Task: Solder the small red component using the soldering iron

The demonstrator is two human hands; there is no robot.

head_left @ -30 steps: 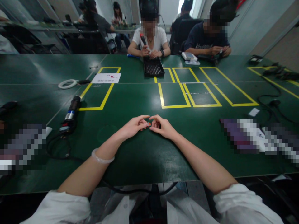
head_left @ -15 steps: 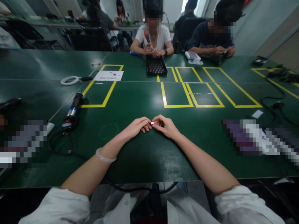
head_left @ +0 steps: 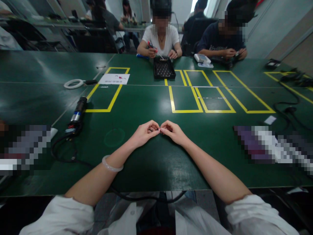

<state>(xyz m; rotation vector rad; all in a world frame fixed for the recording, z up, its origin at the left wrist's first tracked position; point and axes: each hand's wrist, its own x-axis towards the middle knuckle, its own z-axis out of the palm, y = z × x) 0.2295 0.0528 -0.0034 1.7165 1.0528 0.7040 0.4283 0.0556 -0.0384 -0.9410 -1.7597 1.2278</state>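
My left hand (head_left: 147, 133) and my right hand (head_left: 172, 132) meet fingertip to fingertip above the green table (head_left: 146, 163). Both are pinched around a small part (head_left: 159, 129), mostly covered by the fingers, so its shape cannot be made out. A clear bangle (head_left: 112, 164) circles my left wrist. To the left of my hands lies a black and silver cylindrical tool (head_left: 77, 114) with a dark cable.
Across the table a person works over a black tray (head_left: 164, 69) of small parts. Yellow tape rectangles (head_left: 187, 111) mark the tabletop. A paper sheet (head_left: 114, 79) and a white coil (head_left: 73, 84) lie at the left. Blurred-out items (head_left: 259, 143) sit at the right.
My left fingers have shifted round and closed over the small part, which showed silvery before. The person opposite has lowered a red-handled tool to the black tray.
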